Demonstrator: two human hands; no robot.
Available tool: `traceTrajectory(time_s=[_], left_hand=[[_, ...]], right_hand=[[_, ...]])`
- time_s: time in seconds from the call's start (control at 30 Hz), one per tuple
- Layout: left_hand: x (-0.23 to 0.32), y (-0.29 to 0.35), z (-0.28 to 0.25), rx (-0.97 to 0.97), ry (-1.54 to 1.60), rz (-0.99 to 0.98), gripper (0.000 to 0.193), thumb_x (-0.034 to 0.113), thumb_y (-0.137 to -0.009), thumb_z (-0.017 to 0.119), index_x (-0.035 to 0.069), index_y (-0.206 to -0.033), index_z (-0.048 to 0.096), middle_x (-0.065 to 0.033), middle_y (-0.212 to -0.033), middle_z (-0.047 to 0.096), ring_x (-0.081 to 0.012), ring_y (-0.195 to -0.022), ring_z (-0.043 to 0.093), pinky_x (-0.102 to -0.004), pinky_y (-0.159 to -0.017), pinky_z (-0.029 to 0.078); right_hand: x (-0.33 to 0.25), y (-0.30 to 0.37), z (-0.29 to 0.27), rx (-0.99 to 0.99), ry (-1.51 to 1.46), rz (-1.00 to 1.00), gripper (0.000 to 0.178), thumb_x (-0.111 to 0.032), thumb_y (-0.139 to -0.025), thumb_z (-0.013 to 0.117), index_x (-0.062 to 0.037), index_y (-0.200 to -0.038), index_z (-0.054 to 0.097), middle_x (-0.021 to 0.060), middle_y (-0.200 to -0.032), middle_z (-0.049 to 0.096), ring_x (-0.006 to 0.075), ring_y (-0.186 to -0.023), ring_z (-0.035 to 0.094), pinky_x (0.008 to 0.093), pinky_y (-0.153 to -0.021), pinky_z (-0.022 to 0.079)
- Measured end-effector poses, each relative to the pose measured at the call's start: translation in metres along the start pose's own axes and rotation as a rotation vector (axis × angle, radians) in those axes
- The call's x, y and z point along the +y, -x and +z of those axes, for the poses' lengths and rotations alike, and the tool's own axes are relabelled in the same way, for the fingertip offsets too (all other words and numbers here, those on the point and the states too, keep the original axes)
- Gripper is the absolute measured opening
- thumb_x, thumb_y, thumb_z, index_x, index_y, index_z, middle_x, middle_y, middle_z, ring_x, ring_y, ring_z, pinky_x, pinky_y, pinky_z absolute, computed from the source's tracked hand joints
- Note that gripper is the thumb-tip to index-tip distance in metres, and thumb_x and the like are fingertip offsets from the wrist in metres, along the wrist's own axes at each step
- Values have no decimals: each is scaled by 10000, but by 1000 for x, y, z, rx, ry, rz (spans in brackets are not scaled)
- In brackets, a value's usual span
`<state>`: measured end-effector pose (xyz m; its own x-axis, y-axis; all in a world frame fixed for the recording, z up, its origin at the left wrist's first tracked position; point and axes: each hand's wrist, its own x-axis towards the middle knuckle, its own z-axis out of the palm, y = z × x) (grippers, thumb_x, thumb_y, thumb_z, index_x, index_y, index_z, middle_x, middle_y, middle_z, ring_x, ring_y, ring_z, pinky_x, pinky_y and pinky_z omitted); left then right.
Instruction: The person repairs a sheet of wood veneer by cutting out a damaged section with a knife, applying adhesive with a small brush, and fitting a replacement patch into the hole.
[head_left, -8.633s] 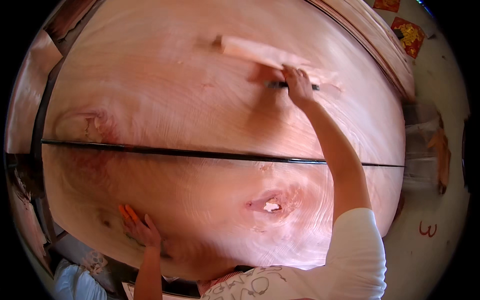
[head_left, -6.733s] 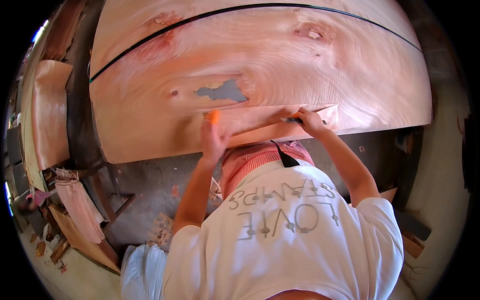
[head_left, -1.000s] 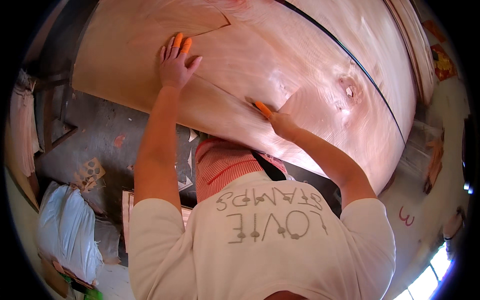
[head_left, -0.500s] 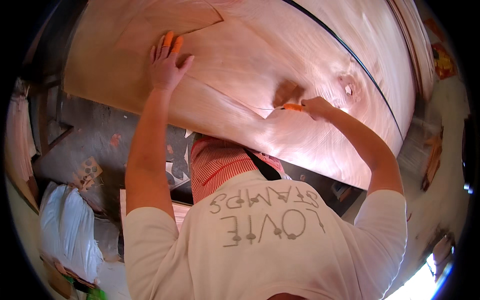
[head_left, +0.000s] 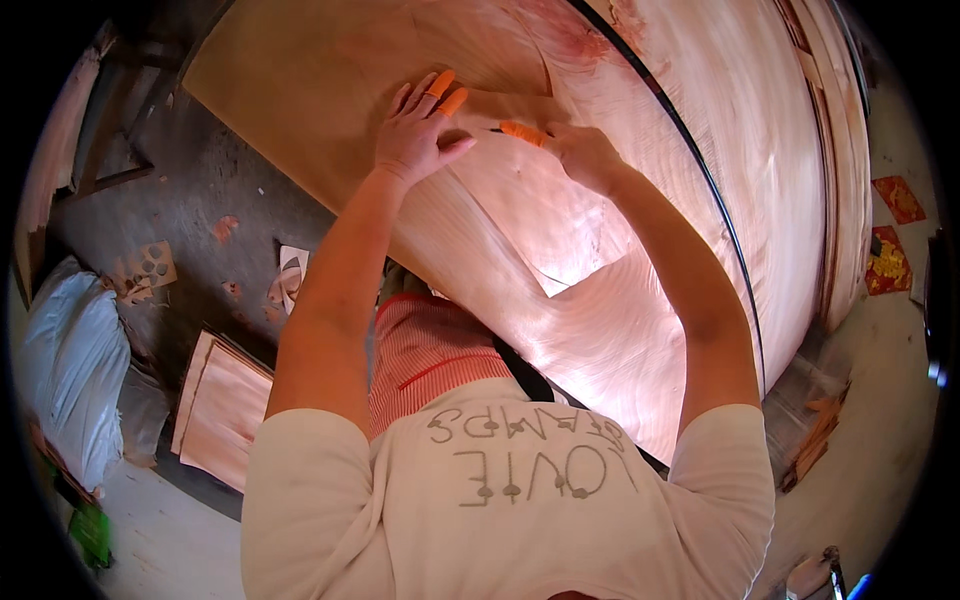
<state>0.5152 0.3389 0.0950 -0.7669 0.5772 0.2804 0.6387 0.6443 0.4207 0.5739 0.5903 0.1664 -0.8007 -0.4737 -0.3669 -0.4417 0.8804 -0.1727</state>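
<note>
Pinkish wood veneer (head_left: 615,345), swirl-grained and smooth, lies beneath the splayed left hand (head_left: 413,138) and the curled right hand (head_left: 585,157) just right of it, latter's hold unclear; creased white bundle (head_left: 75,335), contents hidden, well left of both.

A white T-shirt (head_left: 500,545) and orange finger covers (head_left: 440,84) show.

We see strong glare on the middle of the wood sheet (head_left: 610,330), where the grain washes nearly white; its upper-left part lies in brown shade. We find the floor (head_left: 205,190) at left dim. We note fisheye distortion bowing the black strip (head_left: 702,165), black vignetting around the view, and softened detail toward the right rim.
</note>
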Motion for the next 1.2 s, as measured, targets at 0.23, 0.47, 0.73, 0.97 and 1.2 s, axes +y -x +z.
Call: traceTrajectory(time_s=[0.23, 0.47, 0.73, 0.97, 1.2], left_hand=[[-3, 3, 1, -28, 34, -28, 571, 425, -724, 637, 141, -1198, 495, -22, -1338, 374, -183, -1259, 321, -371, -1062, 218], [-2, 0, 2, -30, 41, -15, 577, 418, -727, 633, 142, -1213, 488, -31, -1351, 363, -195, -1264, 312, -386, -1054, 226], [0, 0, 2, -29, -5, 32, 604, 423, -742, 615, 125, -1245, 463, -66, -1365, 347, -246, -1258, 320, -418, -1048, 227], [41, -7, 9, -67, -130, 403, 508, 305, -778, 557, 79, -1226, 472, -81, -1361, 353, -227, -1268, 307, -445, -1057, 192], [130, 16, 56, -247, 135, 505, 506, 267, -794, 517, 81, -1259, 448, -70, -1361, 356, -198, -1280, 286, -433, -1061, 178]], right_hand=[[-2, -49, -22, -92, 96, -90, 625, -13, -781, 450, -338, -1305, 346, 91, -964, 572, 273, -793, 597, 376, -658, 494], [19, -13, 5, -70, -52, 68, 710, 45, -775, 423, -391, -1325, 317, 95, -795, 545, 264, -700, 567, 362, -617, 471], [-16, 125, 70, 87, -271, 633, 647, 2, -801, 421, -321, -1346, 293, 102, -837, 588, 285, -734, 588, 371, -637, 477], [-45, 140, 69, 194, -369, 766, 641, 18, -809, 382, -359, -1325, 344, 96, -1073, 580, 263, -888, 590, 338, -735, 478], [-62, 159, 80, 217, -641, 979, 392, -191, -904, 369, -240, -1287, 436, 93, -1042, 596, 248, -872, 572, 343, -791, 453]])
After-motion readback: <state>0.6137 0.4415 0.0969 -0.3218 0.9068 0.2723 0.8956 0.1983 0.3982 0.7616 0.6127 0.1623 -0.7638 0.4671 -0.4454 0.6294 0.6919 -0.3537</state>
